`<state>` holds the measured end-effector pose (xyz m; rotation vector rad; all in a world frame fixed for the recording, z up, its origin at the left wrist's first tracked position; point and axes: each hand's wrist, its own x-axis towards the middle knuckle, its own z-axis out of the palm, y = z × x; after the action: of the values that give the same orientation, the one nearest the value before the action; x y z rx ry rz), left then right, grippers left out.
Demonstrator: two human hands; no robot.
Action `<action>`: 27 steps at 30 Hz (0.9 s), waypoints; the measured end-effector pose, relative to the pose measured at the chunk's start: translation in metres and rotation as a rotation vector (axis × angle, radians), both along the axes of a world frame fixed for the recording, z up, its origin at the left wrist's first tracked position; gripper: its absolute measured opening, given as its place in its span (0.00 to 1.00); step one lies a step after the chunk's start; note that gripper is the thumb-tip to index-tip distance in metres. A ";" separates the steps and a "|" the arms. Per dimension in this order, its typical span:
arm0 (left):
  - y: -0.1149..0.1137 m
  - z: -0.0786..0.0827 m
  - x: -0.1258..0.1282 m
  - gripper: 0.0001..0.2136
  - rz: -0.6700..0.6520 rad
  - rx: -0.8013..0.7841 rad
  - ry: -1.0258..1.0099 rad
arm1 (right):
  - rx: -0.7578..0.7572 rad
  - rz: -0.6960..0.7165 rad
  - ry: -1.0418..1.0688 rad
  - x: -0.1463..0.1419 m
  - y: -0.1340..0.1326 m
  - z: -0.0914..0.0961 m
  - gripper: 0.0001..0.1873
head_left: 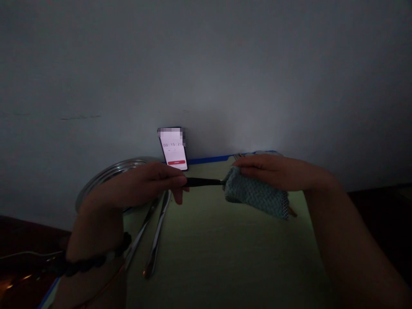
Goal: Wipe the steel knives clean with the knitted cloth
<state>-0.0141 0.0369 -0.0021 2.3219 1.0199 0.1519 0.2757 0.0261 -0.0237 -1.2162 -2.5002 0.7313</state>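
Note:
My left hand [161, 182] is closed on the end of a black-handled utensil [206, 182], which it holds level above the table. The utensil's other end disappears into a folded grey-green cloth [257, 192], so its kind cannot be made out. Fingers of my right hand [265, 168] press the cloth round that hidden end. Below my left hand, two slender metal utensils, a nearer one [156, 242] and another one [141, 234], lie on the table.
Behind my left forearm is a round metal pan or bowl [96, 178]. A lit phone [174, 150] showing a timer leans on the wall [206, 77]. Fork tines [238, 156] show behind my right hand. The pale green table [225, 257] has blue edging at the back.

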 end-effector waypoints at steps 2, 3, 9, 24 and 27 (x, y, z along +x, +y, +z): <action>-0.001 0.001 0.000 0.16 0.007 -0.001 -0.005 | 0.021 -0.028 0.059 0.002 0.002 -0.001 0.17; -0.001 0.001 0.001 0.16 0.015 -0.003 -0.007 | 0.035 -0.037 0.083 0.002 0.002 -0.001 0.15; -0.003 0.002 0.004 0.15 0.029 -0.029 -0.015 | 0.097 -0.195 0.363 -0.005 0.000 0.001 0.10; 0.000 0.000 0.000 0.18 0.076 -0.045 -0.018 | 0.084 0.007 -0.048 -0.020 -0.018 0.002 0.33; 0.001 -0.001 0.000 0.18 0.089 -0.062 -0.013 | 0.153 -0.017 -0.119 -0.027 -0.018 -0.007 0.40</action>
<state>-0.0140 0.0382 -0.0034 2.2185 1.1068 0.1682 0.2489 0.0084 -0.0303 -1.2584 -2.5824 0.4655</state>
